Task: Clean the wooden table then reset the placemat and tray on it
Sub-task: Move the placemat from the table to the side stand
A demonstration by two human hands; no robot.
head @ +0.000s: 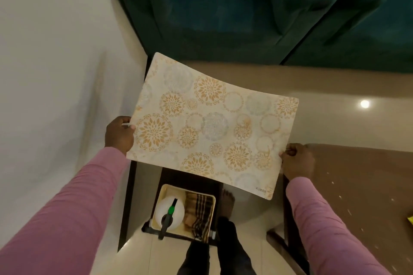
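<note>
While the placemat [207, 127] is held aloft, glossy cream floor [335, 87] meets green sofa [245, 6].

cream placemat [207, 125] with gold and grey floral circles, held aloft, slightly bowed, cream square tray [164, 191] below it

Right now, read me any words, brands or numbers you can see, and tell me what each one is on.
"KUBER": small grey capitals on the near right corner of the placemat; the last letter is blurred, so it is uncertain.
Spray bottle in the tray: no label can be read.
No other text shows.
</note>
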